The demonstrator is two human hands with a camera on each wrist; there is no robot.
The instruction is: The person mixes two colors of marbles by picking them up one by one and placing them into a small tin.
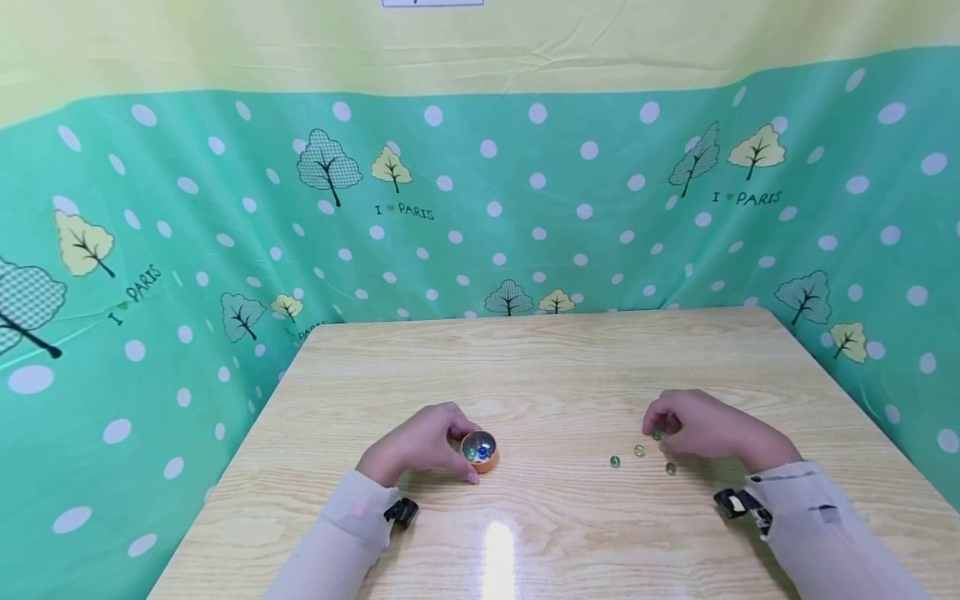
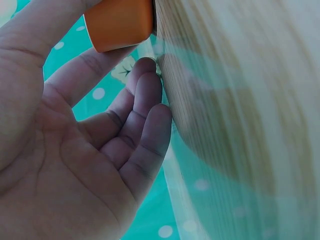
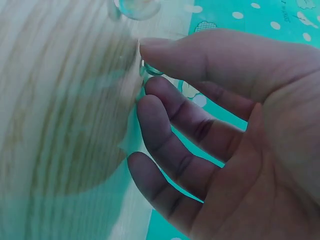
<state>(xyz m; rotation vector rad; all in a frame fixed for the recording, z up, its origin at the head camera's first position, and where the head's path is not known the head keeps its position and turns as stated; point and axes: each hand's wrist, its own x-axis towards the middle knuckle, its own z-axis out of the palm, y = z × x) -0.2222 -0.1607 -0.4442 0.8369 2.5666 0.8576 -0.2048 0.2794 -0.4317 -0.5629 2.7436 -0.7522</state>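
Note:
My left hand (image 1: 427,439) holds a small orange cup (image 1: 489,467) between thumb and fingers, and the cup stands on the table. Blue and green marbles (image 1: 481,452) lie inside it. In the left wrist view the orange cup (image 2: 122,25) shows at the top, with the other fingers loosely bent below. On the right, my right hand (image 1: 705,425) is low over the table, pinching a green glass marble (image 3: 151,69) between thumb and finger. Beside that hand lie a green marble (image 1: 615,461), a yellowish marble (image 1: 639,451) and a darker marble (image 1: 671,468).
The wood-grain table (image 1: 555,375) spreads under both hands, with a bright light reflection near its front. A green and yellow patterned curtain (image 1: 525,200) hangs behind it and along both sides. A small black device (image 1: 731,504) sits at each wrist.

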